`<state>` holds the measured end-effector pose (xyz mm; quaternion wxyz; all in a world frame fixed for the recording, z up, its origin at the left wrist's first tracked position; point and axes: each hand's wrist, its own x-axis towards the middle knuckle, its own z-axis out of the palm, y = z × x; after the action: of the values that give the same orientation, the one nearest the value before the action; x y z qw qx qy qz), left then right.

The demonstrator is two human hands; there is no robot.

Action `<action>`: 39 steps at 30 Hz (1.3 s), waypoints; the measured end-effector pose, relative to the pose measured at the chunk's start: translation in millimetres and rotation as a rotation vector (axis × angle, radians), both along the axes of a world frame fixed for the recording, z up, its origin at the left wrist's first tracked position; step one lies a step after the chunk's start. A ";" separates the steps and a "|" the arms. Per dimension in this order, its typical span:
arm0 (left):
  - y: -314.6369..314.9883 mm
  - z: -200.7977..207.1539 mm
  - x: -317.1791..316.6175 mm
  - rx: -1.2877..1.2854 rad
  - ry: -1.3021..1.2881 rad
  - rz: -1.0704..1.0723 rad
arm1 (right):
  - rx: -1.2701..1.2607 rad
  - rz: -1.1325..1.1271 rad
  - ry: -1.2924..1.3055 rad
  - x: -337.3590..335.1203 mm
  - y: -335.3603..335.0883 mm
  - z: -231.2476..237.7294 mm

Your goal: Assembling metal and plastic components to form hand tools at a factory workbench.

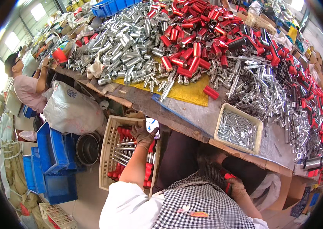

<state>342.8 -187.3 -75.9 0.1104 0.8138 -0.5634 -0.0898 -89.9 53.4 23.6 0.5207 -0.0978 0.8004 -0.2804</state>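
Note:
My left hand (144,136), in a dark glove, reaches over the far end of a cream plastic crate (106,152). Its fingers are spread, with the thumb apart. Inside the crate lie several tools with red handles and metal shafts (125,157). A lit phone-like screen (152,125) shows just beyond the hand. Low at the right, beside my lap, my right hand (238,187) is closed around a red-handled tool (229,177). The rest of that tool is hidden by the hand and the dark clothing.
The workbench (184,114) carries heaps of silver tubes (131,45), red tubes (192,49) and metal fittings. A cream tray of small metal pins (238,129) sits at its near edge. Blue bins (54,152) and a white sack (71,108) stand left. Another person (27,80) works far left.

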 end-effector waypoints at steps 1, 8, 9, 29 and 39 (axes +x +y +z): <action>-7.7 -1.7 3.9 -0.002 -0.004 0.001 | -0.002 0.001 -0.004 6.7 -2.2 -2.6; -44.8 -8.0 3.2 0.293 -0.106 -0.124 | -0.022 -0.057 -0.057 13.9 -1.4 -15.0; -47.0 -8.8 2.1 0.292 -0.107 -0.135 | 0.038 -0.094 -0.045 18.1 -5.5 -5.2; -28.8 -19.6 -9.5 -0.028 -0.140 -0.205 | 0.155 0.265 0.188 31.9 -30.1 29.0; -19.0 -26.7 -10.5 0.075 -0.158 -0.291 | -0.031 0.262 0.168 14.1 -10.4 -12.3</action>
<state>332.3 -206.3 -102.6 0.0210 0.7318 -0.6784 -0.0617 -75.8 43.0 11.4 0.4827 -0.2328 0.8169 -0.2133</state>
